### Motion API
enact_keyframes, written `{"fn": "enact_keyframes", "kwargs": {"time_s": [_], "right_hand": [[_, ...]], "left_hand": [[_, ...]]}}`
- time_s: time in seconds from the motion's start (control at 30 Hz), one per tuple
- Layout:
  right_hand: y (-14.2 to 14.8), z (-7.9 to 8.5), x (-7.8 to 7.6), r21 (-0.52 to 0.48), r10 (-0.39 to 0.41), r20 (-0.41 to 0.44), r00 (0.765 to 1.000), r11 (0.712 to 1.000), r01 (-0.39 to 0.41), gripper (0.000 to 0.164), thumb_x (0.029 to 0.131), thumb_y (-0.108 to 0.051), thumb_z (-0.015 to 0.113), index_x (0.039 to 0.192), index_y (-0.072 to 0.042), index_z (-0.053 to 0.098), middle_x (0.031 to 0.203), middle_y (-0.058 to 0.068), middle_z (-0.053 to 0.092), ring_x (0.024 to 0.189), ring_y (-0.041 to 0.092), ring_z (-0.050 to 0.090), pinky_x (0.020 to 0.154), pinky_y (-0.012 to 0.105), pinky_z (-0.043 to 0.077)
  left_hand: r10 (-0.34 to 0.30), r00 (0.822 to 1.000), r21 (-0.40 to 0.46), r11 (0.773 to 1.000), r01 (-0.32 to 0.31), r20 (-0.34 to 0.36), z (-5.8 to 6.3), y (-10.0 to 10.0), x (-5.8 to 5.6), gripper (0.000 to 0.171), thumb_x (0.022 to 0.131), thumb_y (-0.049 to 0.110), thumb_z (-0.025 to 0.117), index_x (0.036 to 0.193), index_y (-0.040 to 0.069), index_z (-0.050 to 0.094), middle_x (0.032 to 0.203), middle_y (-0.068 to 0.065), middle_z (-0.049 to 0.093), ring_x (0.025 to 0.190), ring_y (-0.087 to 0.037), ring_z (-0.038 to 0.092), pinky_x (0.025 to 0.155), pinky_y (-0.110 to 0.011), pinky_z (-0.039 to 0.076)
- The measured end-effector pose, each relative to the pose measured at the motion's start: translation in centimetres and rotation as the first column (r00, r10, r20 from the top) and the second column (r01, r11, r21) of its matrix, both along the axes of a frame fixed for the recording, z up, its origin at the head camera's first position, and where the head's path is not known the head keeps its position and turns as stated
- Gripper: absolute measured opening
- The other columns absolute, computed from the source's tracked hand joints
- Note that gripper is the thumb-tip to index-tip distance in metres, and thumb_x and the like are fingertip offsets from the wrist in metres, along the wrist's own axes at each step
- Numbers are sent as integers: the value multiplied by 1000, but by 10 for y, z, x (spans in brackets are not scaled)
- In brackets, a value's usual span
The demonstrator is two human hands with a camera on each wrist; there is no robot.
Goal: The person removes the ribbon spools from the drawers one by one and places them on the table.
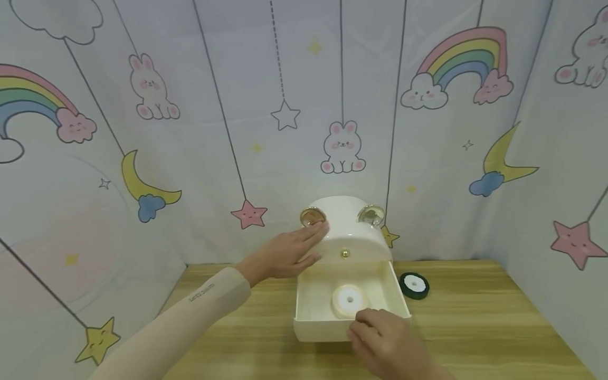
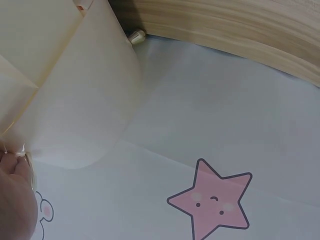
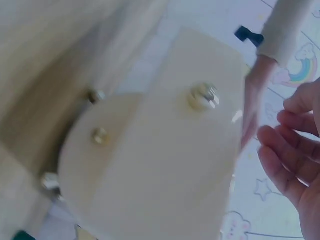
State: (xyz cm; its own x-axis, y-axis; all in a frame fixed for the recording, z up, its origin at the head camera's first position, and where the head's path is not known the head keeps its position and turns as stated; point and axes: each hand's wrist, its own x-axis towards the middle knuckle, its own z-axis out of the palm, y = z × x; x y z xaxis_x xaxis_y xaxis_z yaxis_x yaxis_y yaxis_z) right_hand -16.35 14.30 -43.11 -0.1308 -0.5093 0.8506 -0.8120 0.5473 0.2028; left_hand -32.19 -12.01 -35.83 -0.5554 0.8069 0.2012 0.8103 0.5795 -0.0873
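Note:
A cream storage box [image 1: 342,219] with two gold ear-like ornaments on top stands against the backdrop, its drawer [image 1: 391,287] pulled out. Inside the drawer lies a cream ribbon spool [image 1: 350,301] with a white centre. My left hand [image 1: 290,253] rests on the box's upper left side, fingers straight, by the left ear ornament [image 1: 312,215]. At the drawer's front edge is my right hand [image 1: 385,338]; in the right wrist view its fingers [image 3: 282,160] are loosely curled and hold nothing, beside the drawer front [image 3: 175,150] with its gold knob [image 3: 203,96].
A dark green ribbon spool [image 1: 415,285] lies on the wood-grain table [image 1: 475,316] right of the drawer. A backdrop cloth [image 1: 285,169] printed with rabbits, stars and rainbows rises behind and on both sides. Small gold feet [image 2: 137,36] support the box.

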Motion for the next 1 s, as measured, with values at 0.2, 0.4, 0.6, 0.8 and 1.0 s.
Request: {"fn": "enact_keyframes", "kwargs": {"time_s": [0.2,0.4,0.6,0.8,1.0], "right_hand": [[9,31,-4,36,65,-17,998,997,-65,34,108,-23,55,83,-12,75,87,-3,68,65,8,61,62,16,54],[17,51,-8,128,86,-21,996,988,-82,33,108,-21,53,86,-11,76,88,-3,68,71,10,65,66,19,57],[26,64,-10,222,85,14,996,971,-86,37,110,-24,46,86,-15,74,90,-6,66,74,7,64,67,19,55],[31,75,-22,274,105,21,994,956,-107,39,111,-25,43,84,-18,71,89,-8,64,71,3,57,63,14,50],[33,85,-34,340,117,101,988,929,-145,18,105,-19,61,90,-17,71,89,-8,62,70,1,54,60,10,45]], "left_hand": [[-8,1000,-1,1000,8,-8,1,0,-1,70,113,45,36,170,13,13,177,-6,21,163,-23,28,129,-43,35],[4,1000,-15,1000,-4,6,2,1,-1,70,113,47,35,170,14,12,177,-5,19,163,-22,27,130,-43,34],[-9,1000,-22,1000,9,-3,0,4,-2,70,113,46,36,170,13,12,177,-6,18,163,-23,27,129,-42,34],[6,1000,-19,1000,-6,-8,0,3,-2,71,112,45,38,170,13,13,177,-6,19,163,-23,28,129,-42,35],[-1,1000,-11,1000,1,-13,1,1,0,70,112,44,39,170,12,15,177,-7,21,163,-24,29,128,-43,36]]}}
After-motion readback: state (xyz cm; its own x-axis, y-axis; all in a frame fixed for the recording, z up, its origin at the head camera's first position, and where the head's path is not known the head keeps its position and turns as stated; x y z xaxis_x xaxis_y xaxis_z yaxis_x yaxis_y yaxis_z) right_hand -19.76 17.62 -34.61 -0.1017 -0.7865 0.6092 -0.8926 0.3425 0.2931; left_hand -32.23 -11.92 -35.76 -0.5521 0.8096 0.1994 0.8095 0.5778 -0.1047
